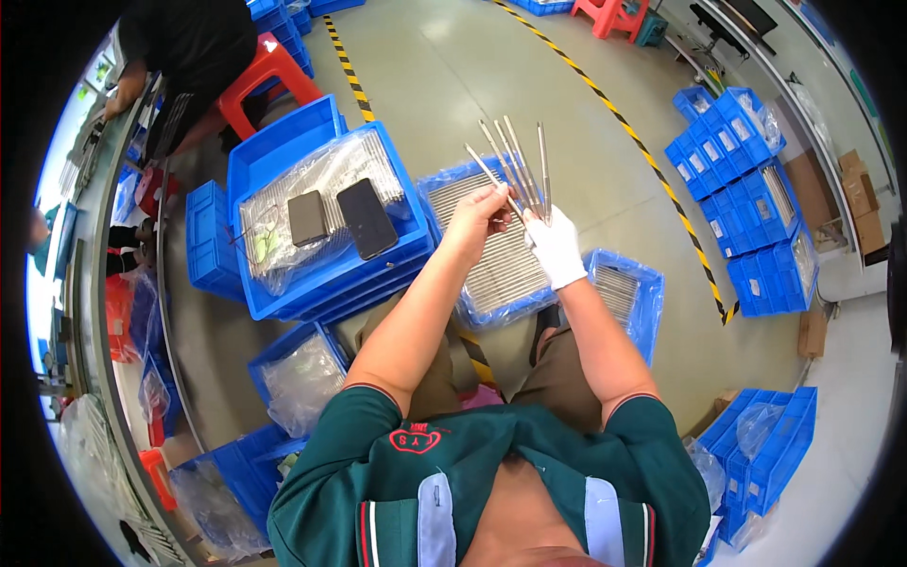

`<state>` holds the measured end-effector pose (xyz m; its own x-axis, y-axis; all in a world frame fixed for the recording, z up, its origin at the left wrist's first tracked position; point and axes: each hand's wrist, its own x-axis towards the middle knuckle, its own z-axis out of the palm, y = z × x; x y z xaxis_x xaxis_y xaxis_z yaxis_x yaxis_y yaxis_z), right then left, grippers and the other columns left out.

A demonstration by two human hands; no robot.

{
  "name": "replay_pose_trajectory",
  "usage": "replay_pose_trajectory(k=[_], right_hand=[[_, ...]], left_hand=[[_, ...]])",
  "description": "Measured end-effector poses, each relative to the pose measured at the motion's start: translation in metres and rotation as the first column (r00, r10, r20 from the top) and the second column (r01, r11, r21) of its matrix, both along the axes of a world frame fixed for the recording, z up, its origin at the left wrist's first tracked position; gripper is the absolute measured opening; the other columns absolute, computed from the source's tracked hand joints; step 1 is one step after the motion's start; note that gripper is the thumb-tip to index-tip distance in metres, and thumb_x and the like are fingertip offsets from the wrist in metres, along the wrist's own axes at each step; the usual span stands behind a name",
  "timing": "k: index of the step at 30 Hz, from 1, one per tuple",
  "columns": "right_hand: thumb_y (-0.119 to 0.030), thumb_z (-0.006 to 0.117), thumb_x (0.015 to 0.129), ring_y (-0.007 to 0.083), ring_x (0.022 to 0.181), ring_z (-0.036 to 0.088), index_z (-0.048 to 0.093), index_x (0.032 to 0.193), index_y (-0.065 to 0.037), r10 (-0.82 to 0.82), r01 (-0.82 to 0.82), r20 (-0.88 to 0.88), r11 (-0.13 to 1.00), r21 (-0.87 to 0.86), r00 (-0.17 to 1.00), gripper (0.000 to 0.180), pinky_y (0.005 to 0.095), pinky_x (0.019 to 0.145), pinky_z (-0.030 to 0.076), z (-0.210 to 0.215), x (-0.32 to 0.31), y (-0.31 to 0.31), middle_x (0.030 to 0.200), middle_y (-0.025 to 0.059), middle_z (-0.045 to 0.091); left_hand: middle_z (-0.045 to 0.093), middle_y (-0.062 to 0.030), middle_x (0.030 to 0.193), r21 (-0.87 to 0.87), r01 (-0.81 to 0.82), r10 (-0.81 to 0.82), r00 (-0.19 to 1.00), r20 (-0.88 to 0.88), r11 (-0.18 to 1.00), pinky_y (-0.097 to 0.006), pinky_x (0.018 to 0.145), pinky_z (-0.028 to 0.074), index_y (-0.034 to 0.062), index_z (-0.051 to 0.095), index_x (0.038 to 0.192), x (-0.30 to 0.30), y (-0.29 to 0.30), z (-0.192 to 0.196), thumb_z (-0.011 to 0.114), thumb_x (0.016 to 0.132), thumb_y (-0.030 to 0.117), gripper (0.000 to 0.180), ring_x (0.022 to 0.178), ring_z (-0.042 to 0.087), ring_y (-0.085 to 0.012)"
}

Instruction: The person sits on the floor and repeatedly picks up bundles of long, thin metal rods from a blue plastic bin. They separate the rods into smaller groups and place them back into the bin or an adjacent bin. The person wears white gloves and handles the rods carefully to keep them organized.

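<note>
My bare left hand (pixel 478 221) is closed on one thin metal rod, pinched between thumb and fingers and slanting up to the left. Beside it, my right hand (pixel 557 249), in a white glove, grips several slender metal rods (pixel 521 168) by their lower ends, fanned out upward. Both hands are held close together above a blue crate (pixel 436 180) lined with clear plastic, where many similar rods lie in a row. To the right of my gloved hand stands a smaller blue crate (pixel 654 312) with more rods in plastic.
On the left, stacked blue crates (pixel 326 300) hold bagged rods, with a black phone (pixel 367 219) and a dark flat case (pixel 307 218) on top. A red stool (pixel 269 80) and a person stand behind them. More blue crates (pixel 742 203) are stacked right, past striped floor tape (pixel 652 161).
</note>
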<state>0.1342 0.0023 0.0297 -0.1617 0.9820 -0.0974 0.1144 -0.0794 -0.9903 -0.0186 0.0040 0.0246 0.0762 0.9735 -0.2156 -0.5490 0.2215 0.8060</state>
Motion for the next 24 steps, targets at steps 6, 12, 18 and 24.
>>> replay_pose_trajectory(k=[6,12,18,24], right_hand=[[-0.017,0.058,0.088,0.0078,0.058,0.050,0.061,0.098,-0.002,-0.083,0.083,-0.005,0.997,0.003,0.997,0.019,0.0255,0.054,0.042,-0.011,0.006,0.002,0.069,0.0013,0.058],[-0.016,0.059,0.088,0.0073,0.062,0.051,0.062,0.099,-0.002,-0.121,0.119,-0.075,0.993,-0.025,0.990,0.018,0.0248,0.055,0.042,-0.011,0.001,-0.004,0.074,0.0003,0.060],[-0.010,0.058,0.088,0.0054,0.057,0.048,0.063,0.101,-0.003,-0.190,0.106,-0.382,0.968,-0.229,0.905,0.015,0.0210,0.049,0.037,-0.007,-0.011,-0.009,0.075,-0.0001,0.059],[-0.009,0.058,0.088,0.0050,0.055,0.046,0.063,0.101,-0.002,-0.143,-0.030,-0.488,0.944,-0.329,0.861,0.016,0.0205,0.047,0.035,-0.002,-0.009,-0.011,0.074,-0.0007,0.058]], left_hand=[[0.060,0.0035,0.078,0.035,0.028,-0.024,0.995,-0.096,0.999,-0.021,0.060,0.042,0.0105,0.062,0.092,0.020,-0.003,-0.006,0.053,0.093,0.031,0.022,0.069,0.054,-0.0062],[0.059,0.0024,0.077,0.038,-0.054,0.058,0.992,-0.110,0.998,-0.021,0.058,0.041,0.0094,0.061,0.091,0.030,-0.010,-0.006,0.049,0.094,0.029,0.023,0.065,0.051,-0.0062],[0.056,0.0016,0.074,0.048,-0.199,0.203,0.973,-0.111,0.979,-0.022,0.058,0.039,0.0085,0.059,0.089,0.038,-0.017,-0.006,0.046,0.094,0.029,0.025,0.064,0.049,-0.0072],[0.056,0.0019,0.073,0.022,-0.266,0.267,0.961,-0.065,0.964,-0.022,0.059,0.039,0.0090,0.059,0.089,0.040,-0.019,-0.010,0.048,0.094,0.030,0.024,0.066,0.050,-0.0075]])
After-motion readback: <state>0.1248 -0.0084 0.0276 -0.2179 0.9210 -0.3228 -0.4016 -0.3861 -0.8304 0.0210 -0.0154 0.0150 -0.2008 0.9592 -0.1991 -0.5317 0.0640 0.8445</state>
